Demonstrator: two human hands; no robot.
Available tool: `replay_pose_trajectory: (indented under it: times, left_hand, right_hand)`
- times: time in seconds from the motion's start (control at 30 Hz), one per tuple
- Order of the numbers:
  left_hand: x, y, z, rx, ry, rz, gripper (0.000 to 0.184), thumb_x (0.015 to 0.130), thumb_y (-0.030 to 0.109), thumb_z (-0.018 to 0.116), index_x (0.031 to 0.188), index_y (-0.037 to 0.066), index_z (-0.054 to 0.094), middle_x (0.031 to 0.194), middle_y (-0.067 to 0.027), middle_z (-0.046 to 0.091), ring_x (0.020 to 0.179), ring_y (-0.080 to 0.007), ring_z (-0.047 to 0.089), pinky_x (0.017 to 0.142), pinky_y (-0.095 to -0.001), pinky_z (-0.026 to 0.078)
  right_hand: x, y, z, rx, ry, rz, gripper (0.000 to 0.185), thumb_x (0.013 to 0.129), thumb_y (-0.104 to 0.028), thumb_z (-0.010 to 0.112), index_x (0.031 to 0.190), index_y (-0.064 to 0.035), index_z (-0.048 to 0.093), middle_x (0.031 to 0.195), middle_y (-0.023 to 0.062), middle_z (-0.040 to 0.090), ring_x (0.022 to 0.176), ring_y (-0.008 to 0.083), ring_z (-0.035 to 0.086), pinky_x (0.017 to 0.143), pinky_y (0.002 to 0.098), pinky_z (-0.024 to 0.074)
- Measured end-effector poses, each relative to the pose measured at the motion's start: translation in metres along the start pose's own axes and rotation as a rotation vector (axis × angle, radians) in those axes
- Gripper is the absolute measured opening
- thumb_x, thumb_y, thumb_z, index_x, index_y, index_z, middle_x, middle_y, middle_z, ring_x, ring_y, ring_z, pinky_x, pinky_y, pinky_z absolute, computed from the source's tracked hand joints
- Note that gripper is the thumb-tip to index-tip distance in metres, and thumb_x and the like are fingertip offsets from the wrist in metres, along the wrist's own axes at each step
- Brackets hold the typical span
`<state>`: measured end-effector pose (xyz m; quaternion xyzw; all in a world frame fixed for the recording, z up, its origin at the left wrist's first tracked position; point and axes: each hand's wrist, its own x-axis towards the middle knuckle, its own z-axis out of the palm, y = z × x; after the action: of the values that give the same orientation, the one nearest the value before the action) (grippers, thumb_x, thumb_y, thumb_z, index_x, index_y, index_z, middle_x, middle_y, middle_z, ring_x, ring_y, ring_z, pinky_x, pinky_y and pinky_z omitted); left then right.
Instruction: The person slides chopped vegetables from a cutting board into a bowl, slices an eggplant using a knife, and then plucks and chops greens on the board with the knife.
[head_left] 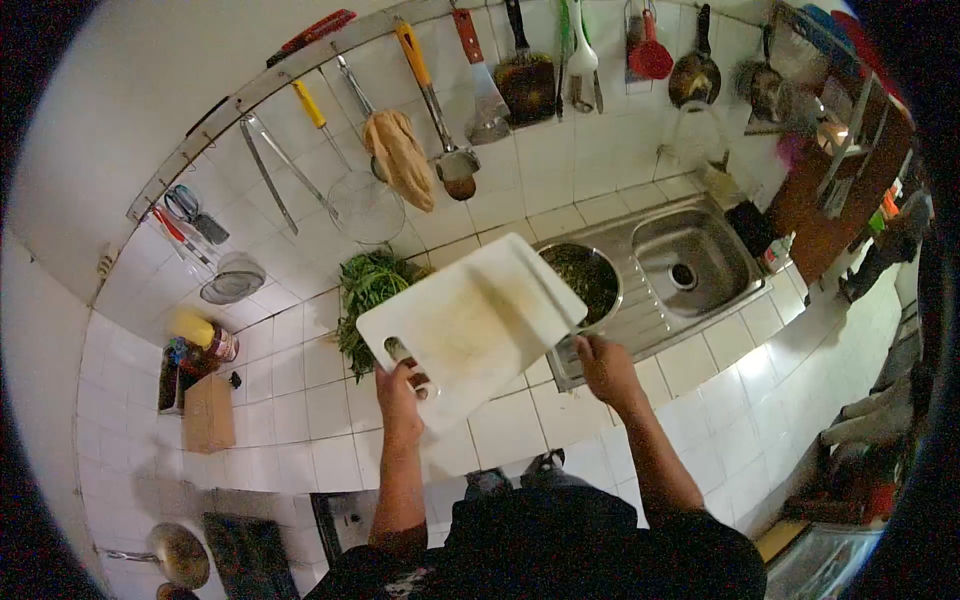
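Cutting board is positioned above the tiled counter, beside the steel pot; left hand grips its slotted end. Right hand is curled nearby; its grip cannot be determined.

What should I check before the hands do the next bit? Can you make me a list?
1. Left hand holding the white board through its slot: ok, fingers show there.
2. Right hand gripping something: cannot tell; it's by the board's right-hand edge.
3. Big food pieces gone from the board's top: ok, I only see stains.
4. Whole metal bowl in sight: not ok, the board hides its left side.
5. Greens in the bowl: ok, you can see them.
6. Leafy bunch away from the bowl: ok, it's on the tiled counter.
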<state>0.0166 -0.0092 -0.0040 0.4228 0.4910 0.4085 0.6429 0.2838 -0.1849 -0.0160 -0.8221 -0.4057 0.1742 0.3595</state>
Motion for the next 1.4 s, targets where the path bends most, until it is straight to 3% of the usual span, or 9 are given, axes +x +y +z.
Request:
replay_pose_trajectory:
  times: [0.13, 0.2, 0.37, 0.47, 0.63, 1.0, 1.23, 1.37, 1.4]
  left_hand:
    - [0.0, 0.01, 0.028, -0.099, -0.004, 0.019, 0.037, 0.076, 0.007, 0.048, 0.113, 0.013, 0.045, 0.093, -0.0058, 0.056, 0.068, -0.0138, 0.055, 0.044, -0.0234, 0.036]
    - [0.008, 0.007, 0.034, -0.163, 0.009, -0.019, 0.035, 0.077, 0.005, 0.048, 0.111, 0.013, 0.046, 0.093, -0.006, 0.055, 0.067, -0.0143, 0.055, 0.044, -0.0237, 0.037]
    - [0.008, 0.006, 0.036, -0.203, 0.011, -0.001, 0.034, 0.078, 0.004, 0.048, 0.111, 0.012, 0.045, 0.093, -0.006, 0.054, 0.068, -0.0147, 0.054, 0.044, -0.0236, 0.038]
    - [0.004, 0.003, 0.029, -0.203, 0.01, -0.008, 0.035, 0.078, 0.005, 0.049, 0.113, 0.012, 0.044, 0.095, -0.0065, 0.053, 0.07, -0.0152, 0.055, 0.044, -0.0246, 0.039]
    - [-0.016, 0.008, 0.022, -0.102, 0.041, 0.087, 0.04, 0.078, 0.009, 0.051, 0.117, 0.012, 0.044, 0.099, -0.0066, 0.055, 0.074, -0.016, 0.057, 0.047, -0.0261, 0.04]
    - [-0.026, -0.023, -0.171, -0.011, 0.121, 0.027, 0.044, 0.076, 0.006, 0.058, 0.118, 0.013, 0.048, 0.08, -0.0022, 0.056, 0.054, -0.0111, 0.049, 0.039, -0.023, 0.032]
    - [-0.002, -0.104, -0.215, 0.123, -0.021, -0.158, 0.044, 0.077, 0.009, 0.057, 0.12, 0.012, 0.051, 0.086, -0.004, 0.062, 0.066, -0.0144, 0.06, 0.046, -0.0255, 0.047]
    - [0.031, -0.142, -0.223, 0.205, 0.079, -0.073, 0.04, 0.083, 0.008, 0.059, 0.122, 0.008, 0.05, 0.101, -0.0089, 0.061, 0.077, -0.0175, 0.061, 0.061, -0.0299, 0.051]
    - [0.027, -0.135, -0.211, 0.489, 0.167, 0.215, 0.043, 0.083, 0.007, 0.061, 0.124, 0.008, 0.05, 0.108, -0.0106, 0.06, 0.086, -0.0196, 0.059, 0.068, -0.0327, 0.05]
  right_hand:
    - [-0.032, -0.061, 0.002, -0.101, -0.318, -0.143, 0.035, 0.094, -0.035, 0.05, 0.092, -0.0018, 0.06, 0.078, 0.0284, 0.062, 0.076, 0.0489, 0.06, 0.066, 0.0558, 0.0457]
    - [-0.012, -0.03, 0.025, -0.165, -0.103, -0.095, 0.041, 0.097, -0.041, 0.042, 0.095, -0.0047, 0.06, 0.079, 0.0257, 0.064, 0.075, 0.0467, 0.062, 0.067, 0.0572, 0.0482]
    - [0.018, -0.001, -0.01, -0.152, 0.068, 0.132, 0.037, 0.096, -0.036, 0.047, 0.093, -0.0016, 0.061, 0.079, 0.0266, 0.063, 0.076, 0.0474, 0.061, 0.066, 0.0557, 0.0465]
    - [-0.013, -0.027, -0.014, -0.107, -0.055, -0.079, 0.04, 0.096, -0.04, 0.045, 0.095, -0.0032, 0.061, 0.081, 0.027, 0.064, 0.078, 0.0475, 0.062, 0.068, 0.0567, 0.048]
    - [-0.003, -0.014, 0.01, -0.218, -0.061, 0.065, 0.042, 0.096, -0.039, 0.046, 0.084, -0.0012, 0.06, 0.077, 0.0263, 0.063, 0.077, 0.0474, 0.06, 0.068, 0.0546, 0.0463]
    - [-0.048, 0.056, 0.023, 0.154, 0.171, 0.165, 0.04, 0.098, -0.038, 0.045, 0.091, -0.0003, 0.057, 0.074, 0.0267, 0.061, 0.07, 0.0457, 0.06, 0.06, 0.0508, 0.045]
    - [-0.085, 0.024, 0.124, 0.186, -0.258, 0.069, 0.047, 0.097, -0.045, 0.043, 0.097, -0.0016, 0.06, 0.079, 0.026, 0.063, 0.079, 0.0468, 0.06, 0.067, 0.0511, 0.0475]
    - [-0.092, 0.015, 0.177, 0.245, -0.405, 0.053, 0.051, 0.097, -0.048, 0.042, 0.097, -0.0007, 0.061, 0.08, 0.0262, 0.062, 0.078, 0.0459, 0.06, 0.068, 0.0484, 0.0469]
    - [-0.093, 0.018, 0.19, 0.275, -0.406, 0.05, 0.053, 0.096, -0.049, 0.042, 0.096, 0.0001, 0.06, 0.079, 0.0261, 0.062, 0.076, 0.0455, 0.059, 0.068, 0.0476, 0.0467]
